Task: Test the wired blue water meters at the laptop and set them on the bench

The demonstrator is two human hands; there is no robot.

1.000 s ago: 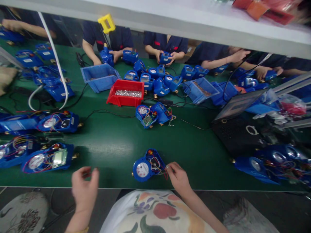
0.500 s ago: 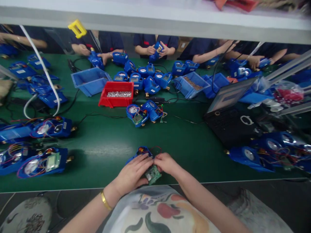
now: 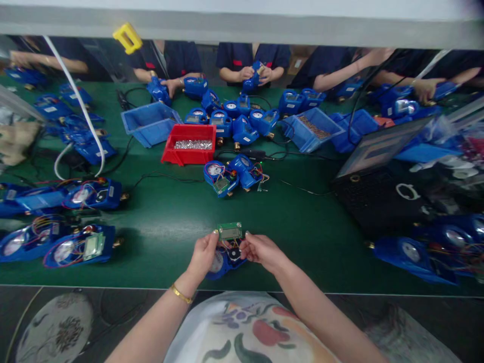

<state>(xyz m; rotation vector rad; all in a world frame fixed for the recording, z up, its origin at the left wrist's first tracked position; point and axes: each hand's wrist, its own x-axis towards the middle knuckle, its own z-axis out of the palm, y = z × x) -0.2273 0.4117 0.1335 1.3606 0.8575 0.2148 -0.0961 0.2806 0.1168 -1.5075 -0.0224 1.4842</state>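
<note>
In front of me, a green circuit board with a small display is raised over an open blue water meter. My left hand pinches the board's left edge between thumb and fingers. Close to the board's right edge, my right hand has its fingers curled together by the meter's black round part; what they grip, if anything, is hidden. Thin wires run between board and meter housing.
Opened meters lie at the left and right. A red bin of small metal parts, blue bins and more meters stand farther back. A laptop sits right. Co-workers' hands work across the table.
The circuit board has been turned display side up and moved from the meter's near side to its far side. My left hand has shifted off the meter to the board's edge.
</note>
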